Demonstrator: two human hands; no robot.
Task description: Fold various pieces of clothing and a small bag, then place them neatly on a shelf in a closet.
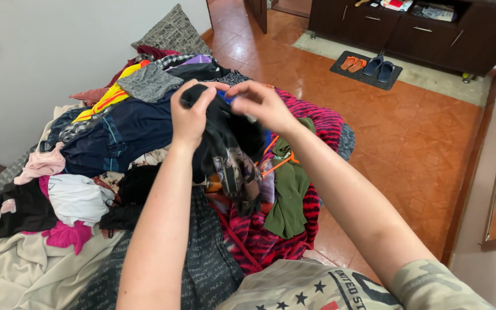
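While held up over clothes pile [127, 132] on bed [7, 270] — dark garment [228, 138], pinched at top edge by left hand [189, 115] and right hand [262, 103]. Soft, light, limp — best gripped at hem corners.

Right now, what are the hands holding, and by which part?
Both the left hand and right hand pinch a dark garment by its top edge, above the clothes pile; the rest hangs down.

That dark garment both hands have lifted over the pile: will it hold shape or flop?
Likely floppy: the dark garment droops in folds below the left hand and right hand. Probably light, since fingertip pinches carry it. Its hanging end may drag on the clothes pile.
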